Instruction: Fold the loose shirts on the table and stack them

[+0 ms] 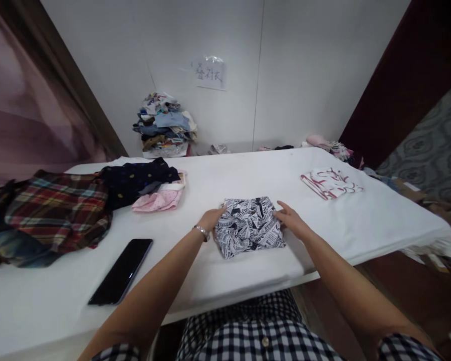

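A folded shirt (250,228) with black-and-white newspaper print lies on the white-covered table in front of me, slightly rumpled. My left hand (212,218), with a metal bracelet at the wrist, grips its upper left edge; some fingertips are hidden by the cloth. At the opposite edge, my right hand (291,219) touches the fabric with the thumb side, its fingers apart and one pointing away from the shirt. Off to the right, a white garment with red lines (331,183) lies folded flat, out of reach of both hands.
A black phone (121,272) lies near my left forearm. Left of it are a plaid garment (60,210), a dark navy one (135,180) and a pink one (160,198). A tall clothes pile (165,125) stands by the wall under a paper sign (210,73). More clothes (328,145) sit at the far right corner.
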{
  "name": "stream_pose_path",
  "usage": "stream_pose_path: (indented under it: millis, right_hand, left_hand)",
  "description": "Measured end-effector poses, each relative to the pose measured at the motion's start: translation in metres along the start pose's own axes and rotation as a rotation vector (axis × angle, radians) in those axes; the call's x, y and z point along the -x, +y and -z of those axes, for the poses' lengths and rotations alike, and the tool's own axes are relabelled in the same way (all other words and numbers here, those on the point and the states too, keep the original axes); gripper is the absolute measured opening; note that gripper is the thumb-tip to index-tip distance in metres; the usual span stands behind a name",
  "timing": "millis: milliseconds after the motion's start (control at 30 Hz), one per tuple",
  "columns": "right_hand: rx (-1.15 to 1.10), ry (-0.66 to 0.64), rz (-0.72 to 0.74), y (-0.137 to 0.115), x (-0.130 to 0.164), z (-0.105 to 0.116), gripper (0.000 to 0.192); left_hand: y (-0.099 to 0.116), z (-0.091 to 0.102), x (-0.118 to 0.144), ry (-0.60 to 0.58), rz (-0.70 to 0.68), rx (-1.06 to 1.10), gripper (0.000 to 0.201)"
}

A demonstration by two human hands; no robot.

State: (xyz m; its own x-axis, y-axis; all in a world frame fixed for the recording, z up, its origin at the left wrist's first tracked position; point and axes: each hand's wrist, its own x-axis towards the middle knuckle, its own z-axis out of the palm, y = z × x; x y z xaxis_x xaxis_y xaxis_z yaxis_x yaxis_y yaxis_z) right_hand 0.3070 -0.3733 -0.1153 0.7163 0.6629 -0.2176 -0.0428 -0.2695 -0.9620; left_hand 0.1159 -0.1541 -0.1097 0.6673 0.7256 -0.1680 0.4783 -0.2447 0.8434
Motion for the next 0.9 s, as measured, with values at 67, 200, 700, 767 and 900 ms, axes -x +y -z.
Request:
stream_pose_path:
  millis: [67, 200, 700, 767, 900]
  right_hand:
    - [0.045, 0.068, -0.037, -0.003, -0.009, 0.0, 0.084]
    - [0.141, 0.125, 0.024, -0.01, -0.029, -0.009, 0.084]
    - [-0.422, -0.118, 0.321, -0.037, 0.051, 0.017, 0.059]
    - [-0.399, -0.166, 0.287, -0.037, 0.047, 0.017, 0.058]
    - [-0.201, -0.143, 0.12, -0.028, 0.009, 0.005, 0.06]
  left_hand:
    - [0.006, -0.001, -0.008, -0.003, 0.01, -0.073, 0.049]
    - [0.02, -0.01, -0.015, 0.029, 0.004, -0.177, 0.039]
    - [0.056, 0.022, 0.076, 0.019, -0.433, 0.348, 0.04]
    - [0.059, 0.023, 0.069, -0.062, -0.401, 0.354, 0.04]
    - [0.047, 0.003, 0.016, -0.219, 0.029, 0.51, 0.041]
